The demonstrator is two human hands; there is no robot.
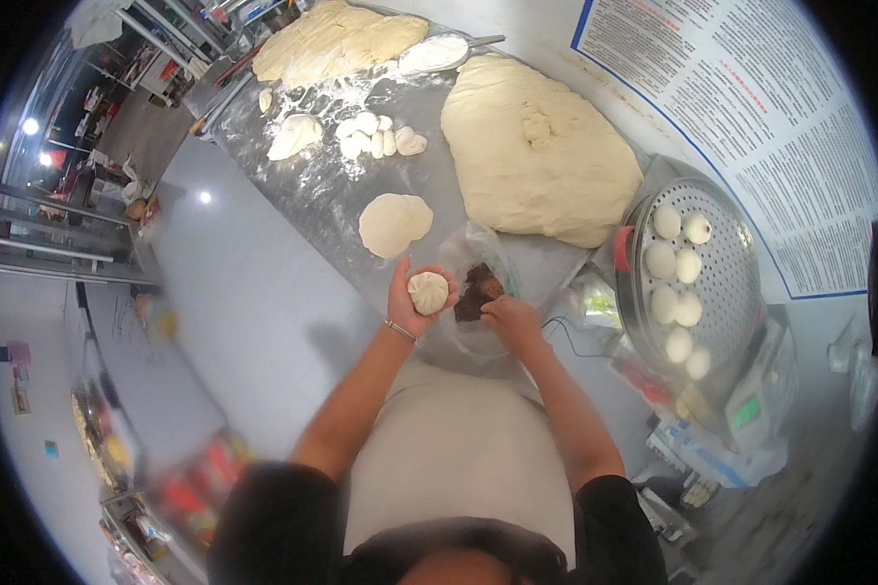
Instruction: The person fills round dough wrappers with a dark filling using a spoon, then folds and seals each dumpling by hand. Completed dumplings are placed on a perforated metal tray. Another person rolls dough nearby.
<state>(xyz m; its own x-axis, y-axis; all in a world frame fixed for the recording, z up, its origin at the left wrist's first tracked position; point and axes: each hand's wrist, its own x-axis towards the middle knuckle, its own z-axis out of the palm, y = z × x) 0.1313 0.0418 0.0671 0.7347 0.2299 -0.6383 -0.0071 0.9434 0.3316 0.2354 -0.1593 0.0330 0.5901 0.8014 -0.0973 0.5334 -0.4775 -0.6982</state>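
In the palm of my left hand (401, 304) rests a round bun (427, 292) with pleats gathered at its top, my fingers curled around it. My right hand (515, 324) is closed at the edge of a clear plastic bag (498, 249) of dark brown filling (471, 292); whatever its fingers grip is hidden. Just beyond my left hand, flat round dough wrappers (390, 226) overlap on the table. Farther off lie several small dough pieces (366, 135) and a larger dough lump (295, 136) among scattered flour.
A big dough slab (541, 156) covers the right of the grey table (312, 210); another dough mass (337, 44) lies at the far end beside a floury scoop (434, 55). On the right, a perforated metal steamer tray (727, 268) carries several buns (663, 304), near a scale (751, 409).
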